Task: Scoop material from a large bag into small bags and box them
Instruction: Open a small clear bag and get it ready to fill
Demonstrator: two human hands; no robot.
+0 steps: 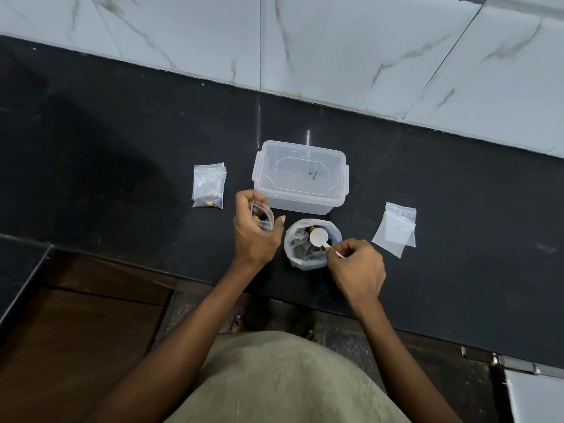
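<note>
Nearest me, the right hand (355, 267) pinches a white spoon (319, 238) over the open big bag (312, 243). The left hand (254, 232) grips a partly filled small bag (262, 217). Beyond, filled bags (209, 186) and empty bags (395, 228) lie beside a closed box (300, 175) on the counter (122, 148); boxing, I'd say, remains.

- large bag (305, 257): open, upright, dark material inside
- white scoop (319, 238): over its mouth
- small zip bag (262, 217): part-filled, tilted
- lidded clear box (300, 175): behind
</note>
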